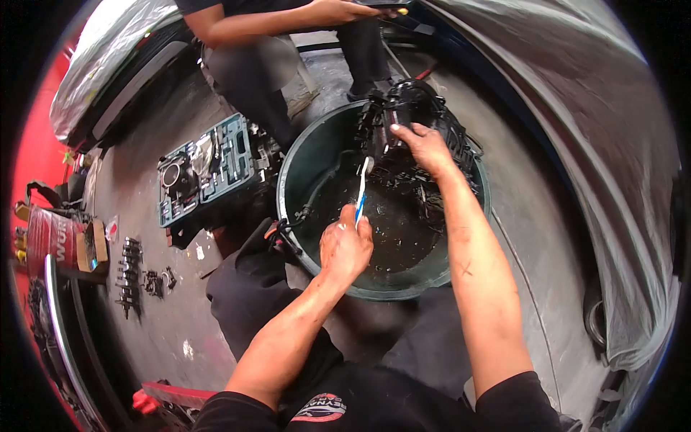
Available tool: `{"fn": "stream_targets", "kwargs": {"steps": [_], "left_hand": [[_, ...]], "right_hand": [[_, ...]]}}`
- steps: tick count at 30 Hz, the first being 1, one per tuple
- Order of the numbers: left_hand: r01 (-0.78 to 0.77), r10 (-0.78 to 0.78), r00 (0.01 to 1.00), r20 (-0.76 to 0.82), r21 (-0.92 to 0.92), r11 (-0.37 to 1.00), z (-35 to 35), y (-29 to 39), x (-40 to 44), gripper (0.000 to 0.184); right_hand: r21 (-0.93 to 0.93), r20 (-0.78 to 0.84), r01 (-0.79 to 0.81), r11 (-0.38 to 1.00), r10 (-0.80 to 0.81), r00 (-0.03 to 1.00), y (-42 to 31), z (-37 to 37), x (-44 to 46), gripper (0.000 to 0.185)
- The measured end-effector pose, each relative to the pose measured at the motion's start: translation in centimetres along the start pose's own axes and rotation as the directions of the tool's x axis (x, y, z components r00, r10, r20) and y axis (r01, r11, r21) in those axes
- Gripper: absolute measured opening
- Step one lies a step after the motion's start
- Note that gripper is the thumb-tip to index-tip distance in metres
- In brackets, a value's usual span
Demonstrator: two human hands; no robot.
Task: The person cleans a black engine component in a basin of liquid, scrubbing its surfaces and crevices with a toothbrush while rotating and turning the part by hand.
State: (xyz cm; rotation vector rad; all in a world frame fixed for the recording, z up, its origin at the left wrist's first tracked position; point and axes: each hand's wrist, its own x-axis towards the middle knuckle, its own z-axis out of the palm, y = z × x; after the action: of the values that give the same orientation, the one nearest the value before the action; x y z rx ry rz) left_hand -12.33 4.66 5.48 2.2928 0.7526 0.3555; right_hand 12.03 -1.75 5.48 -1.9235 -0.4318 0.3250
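Note:
My left hand (345,245) is closed around the handle of a white and blue toothbrush (361,193), its bristle head pointing up and away from me. Just beyond the bristles, a bulky black engine part (403,111) with ribs and cavities leans tilted against the far rim of a round dark-green tub (284,176). My right hand (426,147) grips this part from above, thumb and fingertips on its smooth dark face. Murky dark liquid (396,241) lies in the bottom of the tub. The part's lower end is in shadow and hard to make out.
An open socket set case (205,169) stands left of the tub. Farther left on the floor lie a crankshaft (128,277) and small metal parts (158,281). Another person (266,29) sits opposite, close to the tub. Plastic sheeting (576,108) covers a vehicle at right; a hose (522,281) crosses the floor.

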Motion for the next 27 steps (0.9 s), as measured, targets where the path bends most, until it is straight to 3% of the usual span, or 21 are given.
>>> {"fn": "stream_targets", "kwargs": {"steps": [3, 4, 6, 8, 10, 11, 14, 18, 22, 23, 26, 27], "left_hand": [[0.07, -0.079, 0.993, -0.086, -0.106, 0.992, 1.6, -0.2, 3.0, 0.031], [0.136, -0.151, 0.987, -0.057, -0.21, 0.968, 2.6, -0.4, 4.6, 0.031], [0.08, -0.158, 0.968, -0.193, -0.357, 0.931, 5.1, 0.4, 6.4, 0.029], [0.046, -0.136, 0.966, -0.218, -0.373, 0.927, 6.7, 1.8, 6.7, 0.027], [0.186, -0.207, 0.978, -0.027, -0.344, 0.92, 6.2, 2.7, 5.6, 0.032], [0.172, -0.184, 0.983, -0.006, -0.328, 0.929, 6.6, 1.8, 5.2, 0.037], [0.222, -0.222, 0.975, 0.024, -0.202, 0.954, 6.6, -0.6, 6.0, 0.03], [0.054, -0.095, 0.988, -0.121, -0.311, 0.949, 8.6, -3.3, 8.8, 0.028], [0.107, -0.132, 0.982, -0.132, -0.182, 0.977, 11.0, -3.2, 4.6, 0.032], [0.049, -0.083, 0.974, -0.21, -0.164, 0.985, 11.6, -3.2, 4.7, 0.03], [0.055, -0.068, 0.986, -0.153, -0.087, 0.995, 9.9, -1.7, 8.3, 0.025], [0.019, -0.036, 0.976, -0.215, -0.078, 0.997, 10.6, -1.8, 8.4, 0.024]], "right_hand": [[0.096, 0.165, -0.005, 0.995, -0.011, 0.986, -3.1, -1.3, -1.9, 0.074], [0.023, 0.032, 0.073, 0.997, -0.074, 0.997, -1.1, -0.4, -0.8, 0.058], [0.022, 0.181, -0.007, 1.0, 0.003, 0.983, -0.9, -0.5, -0.6, 0.047], [0.035, 0.19, 0.002, 0.999, -0.008, 0.982, -1.0, -0.5, -1.1, 0.046], [0.077, 0.206, -0.011, 0.997, -0.005, 0.979, -1.3, -0.5, -1.3, 0.045], [0.114, 0.22, -0.03, 0.993, 0.004, 0.975, -1.4, -0.8, -1.4, 0.045], [0.14, 0.226, -0.062, 0.988, 0.029, 0.974, -1.6, -1.2, -1.8, 0.044], [0.083, 0.219, -0.046, 0.995, 0.026, 0.975, -0.5, -1.4, -1.3, 0.051], [-0.047, 0.118, 0.006, 0.999, 0.0, 0.993, 1.9, -1.4, -0.1, 0.066], [-0.099, 0.089, 0.01, 0.995, -0.001, 0.996, 1.8, -1.5, -0.3, 0.07], [0.145, 0.324, -0.103, 0.984, 0.051, 0.945, -2.3, -1.7, -2.6, 0.076], [0.113, 0.145, -0.033, 0.993, 0.016, 0.989, -1.3, -1.0, -2.4, 0.063]]}}
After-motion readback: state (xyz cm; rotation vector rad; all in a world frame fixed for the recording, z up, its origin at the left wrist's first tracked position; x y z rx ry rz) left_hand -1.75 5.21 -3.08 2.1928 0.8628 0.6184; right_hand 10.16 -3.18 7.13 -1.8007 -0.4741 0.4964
